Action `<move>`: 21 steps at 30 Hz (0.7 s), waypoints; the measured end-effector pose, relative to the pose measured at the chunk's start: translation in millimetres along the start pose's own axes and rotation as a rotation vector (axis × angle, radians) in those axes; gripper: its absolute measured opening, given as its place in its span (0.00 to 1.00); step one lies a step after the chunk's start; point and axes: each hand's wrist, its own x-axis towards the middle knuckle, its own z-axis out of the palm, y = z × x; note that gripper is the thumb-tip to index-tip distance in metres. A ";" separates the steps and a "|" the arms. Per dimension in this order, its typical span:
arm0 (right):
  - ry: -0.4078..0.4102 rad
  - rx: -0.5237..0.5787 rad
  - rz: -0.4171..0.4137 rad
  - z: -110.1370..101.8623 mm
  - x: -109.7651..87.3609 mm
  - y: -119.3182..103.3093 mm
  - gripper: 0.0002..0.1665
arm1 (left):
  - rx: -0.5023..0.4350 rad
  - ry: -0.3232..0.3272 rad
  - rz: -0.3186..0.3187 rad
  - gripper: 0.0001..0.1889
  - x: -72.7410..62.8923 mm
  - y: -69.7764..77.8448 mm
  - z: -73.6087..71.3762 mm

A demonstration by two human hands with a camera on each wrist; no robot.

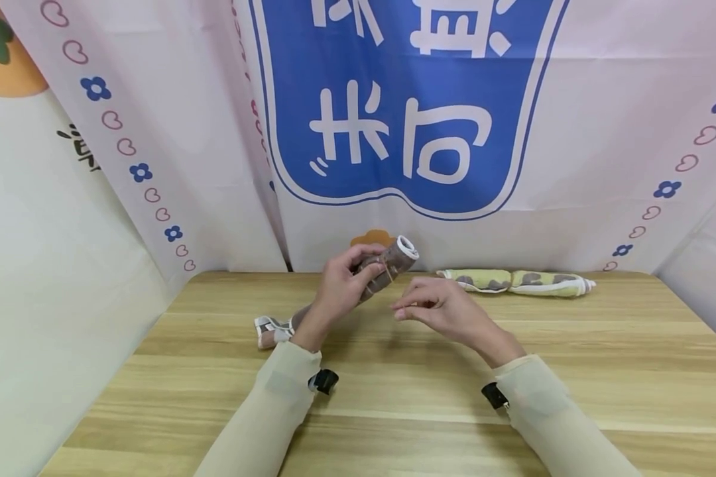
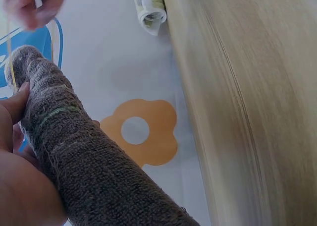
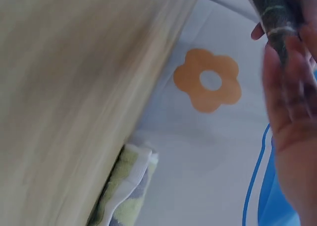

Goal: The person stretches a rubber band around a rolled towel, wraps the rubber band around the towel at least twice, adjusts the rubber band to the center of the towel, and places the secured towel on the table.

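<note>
My left hand (image 1: 341,285) grips a rolled grey-brown towel (image 1: 400,257), its white-edged end raised toward the upper right. The towel's loose other end trails behind the left wrist, close to the tabletop. A thin yellowish rubber band (image 2: 9,52) stretches from the roll up to my right hand (image 1: 447,310), whose thumb and fingertips pinch it. That hand is blurred in the left wrist view. Behind it lies a second rolled towel (image 1: 483,280), yellow-green with grey patches and white edging, narrowed at its middle.
The wooden table (image 1: 394,424) ends at a hanging white cloth (image 1: 591,165) with a blue printed panel (image 1: 382,175) and an orange flower. The yellow-green roll lies along the table's back edge, right of centre. More cloth hangs at both sides.
</note>
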 end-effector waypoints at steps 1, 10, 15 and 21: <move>0.037 -0.014 -0.038 1.8 0.7 -0.7 0.09 | 0.001 0.004 -0.002 0.11 0.1 -0.7 0.1; 0.233 -0.160 -0.236 10.8 5.9 -9.2 0.17 | 0.025 0.031 -0.016 0.09 0.0 -0.2 1.8; 0.337 -0.265 -0.312 13.5 9.3 -10.6 0.18 | 0.055 0.046 -0.012 0.09 0.0 0.7 3.2; 0.501 -0.442 -0.384 13.6 12.2 -14.6 0.19 | 0.047 0.039 0.011 0.09 -0.5 0.8 5.2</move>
